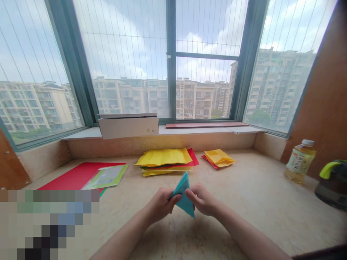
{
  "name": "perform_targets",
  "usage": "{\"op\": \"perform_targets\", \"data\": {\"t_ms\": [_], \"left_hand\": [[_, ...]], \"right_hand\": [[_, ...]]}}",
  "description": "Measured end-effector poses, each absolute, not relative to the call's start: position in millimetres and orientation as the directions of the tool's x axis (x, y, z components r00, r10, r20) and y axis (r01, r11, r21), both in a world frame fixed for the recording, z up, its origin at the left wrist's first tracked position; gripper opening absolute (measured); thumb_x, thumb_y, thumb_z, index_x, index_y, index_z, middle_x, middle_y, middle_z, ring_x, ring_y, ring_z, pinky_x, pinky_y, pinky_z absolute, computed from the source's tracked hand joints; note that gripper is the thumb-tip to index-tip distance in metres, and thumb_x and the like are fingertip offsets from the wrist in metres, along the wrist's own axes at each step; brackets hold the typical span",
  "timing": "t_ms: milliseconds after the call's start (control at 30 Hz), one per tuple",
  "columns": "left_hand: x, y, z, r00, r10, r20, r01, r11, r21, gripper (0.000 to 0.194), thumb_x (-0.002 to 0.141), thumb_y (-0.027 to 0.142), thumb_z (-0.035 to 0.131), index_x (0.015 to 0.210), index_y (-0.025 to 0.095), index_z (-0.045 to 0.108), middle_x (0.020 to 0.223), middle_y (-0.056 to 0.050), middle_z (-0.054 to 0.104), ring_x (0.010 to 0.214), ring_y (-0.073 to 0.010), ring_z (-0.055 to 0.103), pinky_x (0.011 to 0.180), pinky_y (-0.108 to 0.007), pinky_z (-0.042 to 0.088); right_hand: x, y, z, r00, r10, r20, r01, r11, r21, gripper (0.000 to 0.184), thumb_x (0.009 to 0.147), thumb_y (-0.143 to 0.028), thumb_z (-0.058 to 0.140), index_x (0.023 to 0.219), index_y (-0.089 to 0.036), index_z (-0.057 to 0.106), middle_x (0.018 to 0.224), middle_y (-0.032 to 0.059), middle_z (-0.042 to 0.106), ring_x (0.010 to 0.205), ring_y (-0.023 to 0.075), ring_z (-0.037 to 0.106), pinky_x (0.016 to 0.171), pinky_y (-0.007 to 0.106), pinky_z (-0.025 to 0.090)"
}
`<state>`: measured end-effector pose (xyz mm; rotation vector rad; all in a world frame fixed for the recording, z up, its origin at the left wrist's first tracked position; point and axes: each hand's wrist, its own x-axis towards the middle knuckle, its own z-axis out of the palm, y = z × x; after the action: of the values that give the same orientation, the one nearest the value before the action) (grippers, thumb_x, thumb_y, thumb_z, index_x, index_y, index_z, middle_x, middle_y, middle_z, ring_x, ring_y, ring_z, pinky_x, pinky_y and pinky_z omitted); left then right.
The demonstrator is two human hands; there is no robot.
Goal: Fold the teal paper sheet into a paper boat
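Observation:
Between my two hands, above the counter, is a folded piece of blue paper [183, 198], pointed at its top and at its lower right. My left hand [166, 200] pinches its left edge, thumb on the near face. On the other side my right hand [201, 198] grips the right edge, its thumb pressed on the paper too. The fingers behind the paper are mostly hidden. Beyond my hands lies a stack of yellow and red folded papers [165, 157]. To its right is a smaller pile of orange and red folded paper [219, 158].
Red sheets [70, 175] and a green-edged plastic packet [108, 176] lie at left. A white box [128, 127] and a reddish board [207, 125] rest on the window ledge. At right stand a drink bottle [299, 162] and a dark jug with a lime handle [332, 186]. The lower left corner is pixelated.

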<state>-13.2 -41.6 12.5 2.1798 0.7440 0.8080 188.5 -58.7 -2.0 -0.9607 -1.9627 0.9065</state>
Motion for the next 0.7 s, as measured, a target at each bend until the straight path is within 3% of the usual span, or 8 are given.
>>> {"op": "perform_targets", "data": {"t_ms": [133, 300, 500, 600, 700], "left_hand": [[-11.6, -44.9, 7.5, 0.716, 0.661, 0.224, 0.26, -0.551, 0.793, 0.057, 0.096, 0.057, 0.037, 0.071, 0.014, 0.065, 0.041, 0.003, 0.048, 0.037, -0.0087, 0.044, 0.043, -0.019, 0.033], [-2.7, -41.3, 0.4, 0.52, 0.82, 0.239, 0.153, -0.365, 0.918, 0.054, 0.084, 0.069, 0.05, 0.071, 0.017, 0.054, 0.046, 0.004, 0.049, 0.036, -0.0089, 0.045, 0.036, -0.018, 0.031], [-1.6, -38.2, 1.0, 0.391, 0.87, 0.301, 0.073, -0.355, 0.932, 0.05, 0.087, 0.065, 0.051, 0.073, 0.017, 0.051, 0.045, 0.007, 0.045, 0.034, -0.0069, 0.04, 0.034, -0.016, 0.028], [-5.9, -33.1, 1.7, 0.335, 0.895, 0.295, 0.063, -0.334, 0.941, 0.051, 0.087, 0.066, 0.049, 0.075, 0.017, 0.054, 0.044, 0.008, 0.042, 0.033, -0.007, 0.038, 0.032, -0.017, 0.025], [-8.0, -29.9, 4.4, 0.229, 0.926, 0.3, 0.059, -0.321, 0.945, 0.052, 0.087, 0.068, 0.048, 0.072, 0.018, 0.053, 0.043, 0.008, 0.039, 0.031, -0.0075, 0.036, 0.031, -0.018, 0.021]], "right_hand": [[187.0, -58.8, -4.7, -0.386, 0.881, 0.272, 0.313, 0.403, -0.86, 0.066, 0.091, -0.07, 0.036, 0.054, -0.017, 0.048, 0.044, -0.0012, 0.047, 0.038, 0.0093, 0.045, 0.037, 0.019, 0.029], [177.6, -61.8, -6.2, -0.255, 0.919, 0.3, 0.269, 0.365, -0.891, 0.069, 0.091, -0.071, 0.034, 0.053, -0.017, 0.052, 0.041, 0.0001, 0.048, 0.036, 0.0094, 0.045, 0.035, 0.019, 0.029], [169.8, -54.5, -10.8, -0.385, 0.908, 0.166, 0.232, 0.27, -0.934, 0.076, 0.088, -0.077, 0.03, 0.065, -0.014, 0.065, 0.046, 0.0019, 0.055, 0.036, 0.0101, 0.049, 0.035, 0.019, 0.033], [163.9, -40.4, 0.9, -0.389, 0.912, 0.132, 0.375, 0.287, -0.881, 0.075, 0.091, -0.074, 0.026, 0.056, -0.017, 0.058, 0.039, -0.0005, 0.048, 0.032, 0.009, 0.043, 0.033, 0.019, 0.03], [159.1, -22.9, 14.0, -0.443, 0.86, 0.252, 0.502, 0.471, -0.725, 0.073, 0.093, -0.071, 0.026, 0.047, -0.019, 0.047, 0.039, 0.0001, 0.046, 0.035, 0.0088, 0.042, 0.039, 0.021, 0.032]]}}
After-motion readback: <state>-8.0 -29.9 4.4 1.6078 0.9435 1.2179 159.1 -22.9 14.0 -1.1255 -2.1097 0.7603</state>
